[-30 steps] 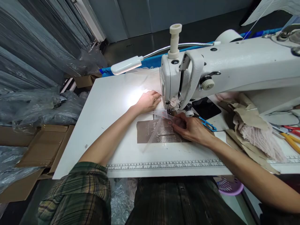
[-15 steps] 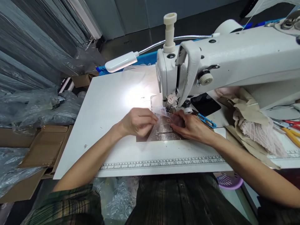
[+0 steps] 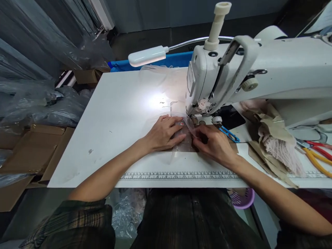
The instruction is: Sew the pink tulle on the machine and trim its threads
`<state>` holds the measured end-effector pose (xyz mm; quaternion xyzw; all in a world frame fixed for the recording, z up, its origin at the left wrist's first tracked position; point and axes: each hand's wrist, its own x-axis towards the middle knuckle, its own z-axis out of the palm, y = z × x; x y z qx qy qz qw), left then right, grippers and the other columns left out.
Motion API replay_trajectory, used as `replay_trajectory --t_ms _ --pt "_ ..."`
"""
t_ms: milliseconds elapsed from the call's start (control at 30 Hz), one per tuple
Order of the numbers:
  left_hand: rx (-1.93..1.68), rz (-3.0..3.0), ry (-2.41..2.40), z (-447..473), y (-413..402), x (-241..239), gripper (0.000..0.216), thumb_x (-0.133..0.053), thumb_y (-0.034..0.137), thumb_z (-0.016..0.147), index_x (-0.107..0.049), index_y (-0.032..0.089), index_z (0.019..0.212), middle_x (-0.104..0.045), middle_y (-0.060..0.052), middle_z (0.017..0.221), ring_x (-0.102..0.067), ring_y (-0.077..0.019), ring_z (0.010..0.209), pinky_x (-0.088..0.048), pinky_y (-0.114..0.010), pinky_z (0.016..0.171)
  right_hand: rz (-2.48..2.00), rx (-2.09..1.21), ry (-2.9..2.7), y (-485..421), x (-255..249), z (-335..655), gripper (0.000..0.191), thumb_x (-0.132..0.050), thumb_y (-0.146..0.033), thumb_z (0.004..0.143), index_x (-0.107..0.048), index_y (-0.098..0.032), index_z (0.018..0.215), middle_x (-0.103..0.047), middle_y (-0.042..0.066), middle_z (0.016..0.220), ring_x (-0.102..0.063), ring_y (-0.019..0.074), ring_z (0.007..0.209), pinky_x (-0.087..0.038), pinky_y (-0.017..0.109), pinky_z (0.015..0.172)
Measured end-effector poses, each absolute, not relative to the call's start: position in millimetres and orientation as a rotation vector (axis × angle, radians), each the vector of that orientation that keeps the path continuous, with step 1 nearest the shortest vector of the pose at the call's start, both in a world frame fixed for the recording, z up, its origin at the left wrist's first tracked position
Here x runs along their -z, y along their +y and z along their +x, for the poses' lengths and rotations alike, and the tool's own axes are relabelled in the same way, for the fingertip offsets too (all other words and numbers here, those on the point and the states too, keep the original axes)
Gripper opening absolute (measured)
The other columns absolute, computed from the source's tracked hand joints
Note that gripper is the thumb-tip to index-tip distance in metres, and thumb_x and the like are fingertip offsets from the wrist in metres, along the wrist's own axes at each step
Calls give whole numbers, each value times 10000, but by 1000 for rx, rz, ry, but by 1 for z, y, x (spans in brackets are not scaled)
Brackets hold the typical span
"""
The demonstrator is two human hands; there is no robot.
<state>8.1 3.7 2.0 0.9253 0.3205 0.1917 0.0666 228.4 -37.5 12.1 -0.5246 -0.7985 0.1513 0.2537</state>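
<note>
My left hand lies flat with fingers spread over a piece of sheer, pale fabric on the sewing machine bed. My right hand pinches the right edge of that fabric between thumb and fingers. Just beyond the fingertips is the needle and presser foot area of a white sewing machine. A brownish plate shows under the see-through fabric. Blue thread snips lie right of my right hand.
A lamp lights the white table. Right are a dark flat object, tan and pink fabric scraps and yellow-handled pliers. A printed ruler runs along the front edge. Cardboard boxes stand left.
My left hand has gone from a raised pinch on the fabric to lying flat on it. My right hand has closed on the fabric's right edge. The camera view has shifted.
</note>
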Motion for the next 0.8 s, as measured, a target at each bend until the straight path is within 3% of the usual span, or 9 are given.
replay_trajectory --t_ms 67,167,400,533,600,667,733,800 --pt "-578 2786 894 4 7 -2 273 -449 331 977 -624 156 1095 -621 -135 1264 -587 -247 1137 -425 -460 992 -1337 -464 -2076 -38 -8 225 128 -523 -221 852 -641 -182 882 -669 64 829 -597 197 706 -405 293 619" --pt "-473 2836 808 -1 13 -3 342 -507 375 934 -580 132 1162 -634 -137 1188 -593 -250 1049 -463 -415 904 -1286 -572 -1895 -34 1 222 181 -517 -235 864 -665 -181 954 -680 61 847 -605 190 707 -446 303 650" --pt "-356 2923 1139 -3 6 -4 729 -538 610 848 -410 160 1406 -450 -196 1447 -486 -351 1149 -390 -503 900 -1436 -632 -1646 -26 15 230 210 -518 -272 859 -669 -171 965 -652 51 737 -591 199 666 -476 329 637" --pt "-460 2958 1200 -2 2 -2 740 -536 706 812 -526 152 1304 -509 -196 1407 -528 -357 1101 -379 -512 869 -1365 -526 -1727 -29 11 228 207 -545 -269 855 -699 -174 957 -663 67 790 -589 197 680 -473 332 629" --pt "-650 2977 1195 -3 3 -3 550 -533 633 868 -628 157 1126 -604 -163 1307 -578 -310 1025 -393 -484 861 -1289 -491 -1795 -32 9 226 213 -542 -241 861 -710 -180 975 -648 58 766 -583 192 665 -477 333 621" --pt "-857 2974 1199 -4 5 -4 336 -524 445 943 -648 154 1057 -663 -131 1225 -612 -259 987 -416 -439 855 -1169 -477 -1861 -35 8 225 222 -535 -205 864 -713 -192 998 -647 57 794 -599 190 696 -497 333 644" --pt "-951 3000 1136 -5 8 -5 264 -500 266 968 -606 149 1180 -669 -119 1234 -618 -238 1058 -430 -414 887 -1037 -469 -1936 -38 8 224 247 -526 -172 866 -708 -208 1030 -648 61 851 -620 187 753 -516 323 666" --pt "-901 3089 991 -5 11 -3 344 -469 160 971 -524 158 1311 -641 -113 1296 -576 -230 1192 -410 -425 968 -939 -441 -2026 -41 8 223 274 -520 -149 866 -699 -219 1062 -640 63 885 -629 183 792 -522 305 658"
